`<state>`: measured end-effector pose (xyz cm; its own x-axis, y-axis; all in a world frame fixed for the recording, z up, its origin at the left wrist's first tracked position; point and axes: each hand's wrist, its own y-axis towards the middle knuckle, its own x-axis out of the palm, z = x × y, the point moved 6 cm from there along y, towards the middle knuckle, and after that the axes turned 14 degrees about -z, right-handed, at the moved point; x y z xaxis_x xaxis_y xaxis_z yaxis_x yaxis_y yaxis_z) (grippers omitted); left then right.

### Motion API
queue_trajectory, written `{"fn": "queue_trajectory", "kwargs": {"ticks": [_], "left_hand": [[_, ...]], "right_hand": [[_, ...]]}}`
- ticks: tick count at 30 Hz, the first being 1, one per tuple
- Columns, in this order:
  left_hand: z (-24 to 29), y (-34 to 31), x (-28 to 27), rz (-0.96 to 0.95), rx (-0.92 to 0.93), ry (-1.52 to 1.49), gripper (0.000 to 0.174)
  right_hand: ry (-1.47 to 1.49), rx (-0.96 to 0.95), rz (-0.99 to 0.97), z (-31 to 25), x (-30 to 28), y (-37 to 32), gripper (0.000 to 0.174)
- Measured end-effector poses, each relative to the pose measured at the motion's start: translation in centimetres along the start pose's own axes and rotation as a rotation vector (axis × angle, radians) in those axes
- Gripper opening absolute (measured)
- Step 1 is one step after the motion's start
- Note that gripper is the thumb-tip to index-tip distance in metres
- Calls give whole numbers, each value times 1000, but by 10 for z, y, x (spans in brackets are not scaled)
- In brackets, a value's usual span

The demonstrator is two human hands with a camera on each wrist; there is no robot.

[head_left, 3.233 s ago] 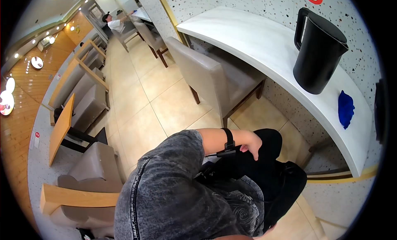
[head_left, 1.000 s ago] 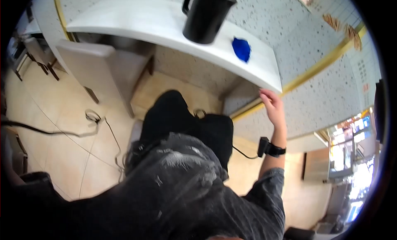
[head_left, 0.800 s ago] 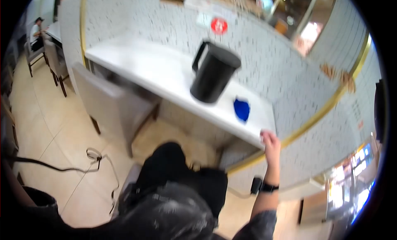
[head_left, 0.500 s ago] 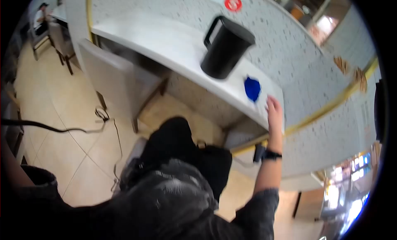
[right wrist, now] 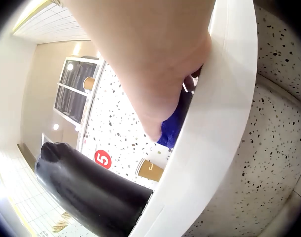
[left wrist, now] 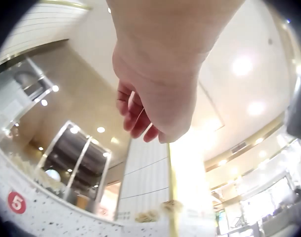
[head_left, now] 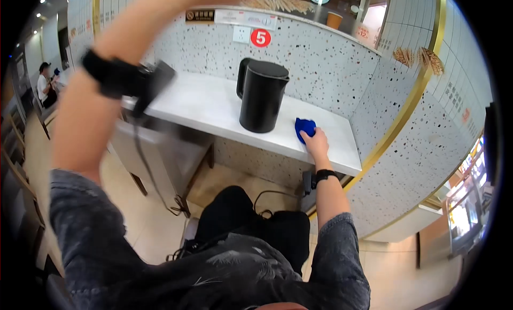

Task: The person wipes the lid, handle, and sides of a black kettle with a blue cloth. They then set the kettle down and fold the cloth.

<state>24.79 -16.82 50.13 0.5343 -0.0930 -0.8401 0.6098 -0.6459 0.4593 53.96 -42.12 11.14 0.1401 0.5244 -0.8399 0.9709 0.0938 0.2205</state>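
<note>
On the white counter (head_left: 208, 107) my right hand (head_left: 318, 143) grips a crumpled blue cloth (head_left: 303, 127), thumb on one side and fingers on the other. The right wrist view shows the cloth (right wrist: 174, 126) bunched under the palm, most of the fingers hidden. A black lidded kettle (head_left: 262, 99) stands upright to the left of this hand, its handle pointing left. My left arm is raised across the upper left of the head view. In the left wrist view the left hand (left wrist: 155, 94) is up in the air with loosely curled fingers, holding nothing.
A brown paper cup (right wrist: 151, 170) shows beside the kettle in the right wrist view. Another cup (head_left: 334, 20) stands on the ledge behind the speckled wall (head_left: 315, 69). A chair (head_left: 155, 155) is tucked in at left. A cable (head_left: 147, 171) hangs from the left wrist.
My right hand has moved from the counter's right end onto the blue cloth and taken hold of it. The left arm has come up into the head view. The kettle still stands on the counter.
</note>
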Motion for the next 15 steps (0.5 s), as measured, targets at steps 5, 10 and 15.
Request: {"fn": "queue_trajectory", "kwargs": {"ticks": [5, 10, 15], "left_hand": [[-123, 21, 175, -19, -284, 91, 31], [-183, 22, 270, 161, -482, -411, 35], [-227, 29, 351, 311, -538, -736, 38]], "right_hand": [[293, -96, 192, 35, 4, 17, 47], [1538, -12, -25, 79, -11, 9, 35], [1742, -162, 26, 80, -74, 4, 40]]}}
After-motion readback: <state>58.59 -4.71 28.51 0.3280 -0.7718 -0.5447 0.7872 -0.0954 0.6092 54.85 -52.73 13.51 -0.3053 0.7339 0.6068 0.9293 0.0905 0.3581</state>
